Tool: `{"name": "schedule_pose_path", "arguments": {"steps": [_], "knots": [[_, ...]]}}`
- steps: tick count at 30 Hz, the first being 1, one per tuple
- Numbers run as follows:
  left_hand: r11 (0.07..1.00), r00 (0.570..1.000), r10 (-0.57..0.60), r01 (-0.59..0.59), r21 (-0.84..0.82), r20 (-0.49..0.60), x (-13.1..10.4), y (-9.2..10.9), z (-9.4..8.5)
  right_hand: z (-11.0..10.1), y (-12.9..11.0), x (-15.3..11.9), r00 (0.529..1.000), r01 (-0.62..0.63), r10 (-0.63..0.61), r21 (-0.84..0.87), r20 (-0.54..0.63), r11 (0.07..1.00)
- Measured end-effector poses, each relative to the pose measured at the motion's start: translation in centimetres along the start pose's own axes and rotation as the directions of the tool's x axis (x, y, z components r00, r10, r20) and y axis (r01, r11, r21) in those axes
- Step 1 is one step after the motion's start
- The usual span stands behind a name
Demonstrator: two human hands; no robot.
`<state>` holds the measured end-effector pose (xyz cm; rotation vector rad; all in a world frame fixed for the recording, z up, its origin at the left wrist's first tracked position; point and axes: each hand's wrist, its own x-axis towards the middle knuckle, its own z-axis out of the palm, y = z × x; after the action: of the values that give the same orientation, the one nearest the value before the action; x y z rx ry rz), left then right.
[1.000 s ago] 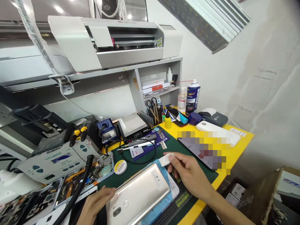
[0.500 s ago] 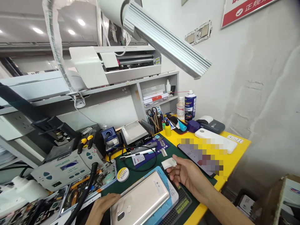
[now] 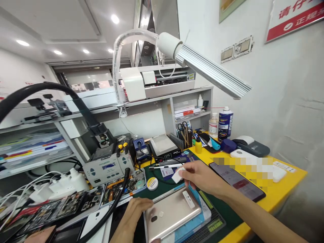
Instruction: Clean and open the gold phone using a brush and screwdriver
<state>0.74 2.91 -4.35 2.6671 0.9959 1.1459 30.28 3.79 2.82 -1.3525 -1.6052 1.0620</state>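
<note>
A gold smartphone [image 3: 174, 212] lies back side up on a blue-and-white packet [image 3: 187, 219], with a white label near its far end. My left hand [image 3: 135, 212] grips the phone's near left part, fingers along the far edge and the thumb tip showing at the bottom of the picture. Above the phone's far edge, my right hand [image 3: 196, 175] pinches a small white folded piece [image 3: 178, 176], paper or cloth, I cannot tell which. Its fingers are closed on it, apart from the phone.
A dark phone [image 3: 236, 182] with a lit screen lies to the right on the yellow tabletop [image 3: 283, 189]. At the left are a parts tray [image 3: 143, 175], a rework station [image 3: 106, 168] and a black hose [image 3: 118, 199]. A round tin [image 3: 152, 184] and tools lie behind.
The view has swung up and left. My right hand has turned, and the white piece now sits lower in its pinch. My left hand stays at the gold phone.
</note>
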Motion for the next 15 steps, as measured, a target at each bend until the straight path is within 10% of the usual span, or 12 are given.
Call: {"name": "schedule_pose_path", "arguments": {"steps": [8,15], "knots": [[1.0,1.0,-0.022,0.023,0.017,-0.019,-0.4,-0.9,1.0,5.8,-2.8,7.2,0.939,0.053,0.069,-0.342,0.336,0.938],[1.0,1.0,-0.017,0.017,0.007,-0.016,-0.2,-1.0,1.1,7.7,-2.9,8.4,0.982,0.094,0.016,-0.552,0.191,0.829]]}}
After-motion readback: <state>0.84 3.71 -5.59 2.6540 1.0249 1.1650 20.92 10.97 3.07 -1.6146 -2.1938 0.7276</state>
